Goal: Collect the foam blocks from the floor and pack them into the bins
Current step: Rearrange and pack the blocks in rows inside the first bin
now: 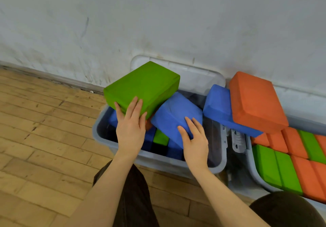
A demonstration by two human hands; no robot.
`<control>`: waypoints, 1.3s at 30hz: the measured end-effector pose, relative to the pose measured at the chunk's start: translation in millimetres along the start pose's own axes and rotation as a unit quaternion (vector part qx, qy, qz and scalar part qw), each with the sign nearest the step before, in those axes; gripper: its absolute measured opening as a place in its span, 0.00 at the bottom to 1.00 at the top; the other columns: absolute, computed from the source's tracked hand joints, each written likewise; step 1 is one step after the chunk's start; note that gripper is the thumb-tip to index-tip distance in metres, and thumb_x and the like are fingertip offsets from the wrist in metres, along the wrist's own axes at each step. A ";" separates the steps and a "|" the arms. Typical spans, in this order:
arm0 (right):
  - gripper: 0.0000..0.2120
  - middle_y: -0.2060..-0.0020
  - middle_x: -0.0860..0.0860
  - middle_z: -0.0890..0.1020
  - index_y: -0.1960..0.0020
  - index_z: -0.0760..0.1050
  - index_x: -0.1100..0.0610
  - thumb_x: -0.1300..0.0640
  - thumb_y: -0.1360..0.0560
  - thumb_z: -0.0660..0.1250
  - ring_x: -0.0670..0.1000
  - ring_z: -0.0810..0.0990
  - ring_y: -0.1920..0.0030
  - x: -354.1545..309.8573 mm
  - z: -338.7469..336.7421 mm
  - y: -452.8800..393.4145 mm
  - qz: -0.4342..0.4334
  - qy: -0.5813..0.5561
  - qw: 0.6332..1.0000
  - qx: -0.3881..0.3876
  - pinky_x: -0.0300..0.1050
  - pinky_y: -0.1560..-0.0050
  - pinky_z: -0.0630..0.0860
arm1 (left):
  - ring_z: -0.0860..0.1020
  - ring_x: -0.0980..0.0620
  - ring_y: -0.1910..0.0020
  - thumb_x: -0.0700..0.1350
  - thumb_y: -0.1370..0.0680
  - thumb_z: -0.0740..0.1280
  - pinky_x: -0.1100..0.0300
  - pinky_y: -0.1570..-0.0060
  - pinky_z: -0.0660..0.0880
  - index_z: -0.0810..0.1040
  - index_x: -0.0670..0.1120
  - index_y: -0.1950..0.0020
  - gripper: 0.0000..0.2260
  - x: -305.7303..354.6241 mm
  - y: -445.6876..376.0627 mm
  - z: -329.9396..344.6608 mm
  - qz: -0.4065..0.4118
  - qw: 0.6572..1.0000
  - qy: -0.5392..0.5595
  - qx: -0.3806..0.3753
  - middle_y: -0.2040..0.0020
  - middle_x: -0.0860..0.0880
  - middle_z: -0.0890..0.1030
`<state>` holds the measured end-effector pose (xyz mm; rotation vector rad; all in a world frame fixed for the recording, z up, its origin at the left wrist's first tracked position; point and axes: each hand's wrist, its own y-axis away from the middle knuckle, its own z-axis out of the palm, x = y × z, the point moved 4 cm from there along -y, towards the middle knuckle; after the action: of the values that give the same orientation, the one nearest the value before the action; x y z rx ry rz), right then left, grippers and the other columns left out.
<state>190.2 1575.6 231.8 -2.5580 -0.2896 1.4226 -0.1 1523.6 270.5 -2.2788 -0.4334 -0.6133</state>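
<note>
A grey plastic bin stands against the wall, with blue and green foam blocks inside. My left hand grips the near edge of a green foam block tilted over the bin's left side. My right hand holds the near end of a blue foam block slanting into the bin. A second blue block and an orange block lie across the gap between this bin and a second bin on the right, packed with orange and green blocks.
A white scuffed wall runs right behind both bins. Wooden floor spreads to the left. A bin lid leans against the wall behind the left bin. My knees in dark trousers are at the bottom.
</note>
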 end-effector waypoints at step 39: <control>0.30 0.24 0.55 0.57 0.25 0.54 0.44 0.35 0.24 0.50 0.65 0.61 0.28 21.4 -230.0 -140.5 -0.111 0.203 0.953 0.196 0.64 0.30 0.58 | 0.62 0.33 0.30 0.50 0.23 0.59 0.55 0.35 0.61 0.72 0.47 0.34 0.18 248.6 -59.3 105.2 0.161 0.961 0.225 -0.006 0.34 0.49 0.74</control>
<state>387.1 1698.2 370.9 -2.3232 -0.1963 0.7585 209.8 1671.0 373.4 -2.0715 0.1592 -0.9293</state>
